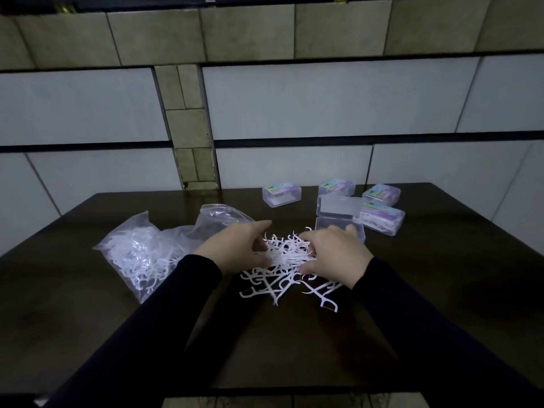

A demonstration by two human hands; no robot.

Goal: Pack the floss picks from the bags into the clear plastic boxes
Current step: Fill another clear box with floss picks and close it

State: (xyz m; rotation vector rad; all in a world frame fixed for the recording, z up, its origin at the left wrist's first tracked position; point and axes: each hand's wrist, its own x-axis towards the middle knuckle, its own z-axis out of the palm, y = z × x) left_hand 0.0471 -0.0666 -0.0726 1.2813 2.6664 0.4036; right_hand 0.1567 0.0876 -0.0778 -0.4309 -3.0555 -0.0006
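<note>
1. At far left of the dark table [88, 290]: clear bag [138, 254], lying flat, part-filled with white floss picks; a second, slacker bag [217, 217] just beside it.
2. Left hand [235, 245]: fingers curled against the left edge of the loose pile of floss picks [282, 260]; grasp looks partial.
3. Right hand [335, 254]: fingers curled into the pile's right edge; both hands cup the heap between them.
4. Open clear box [338, 225]: lid up, apparently empty, just beyond the right hand, the nearer carrier.
5. Four closed, labelled boxes [282, 194] behind.
</note>
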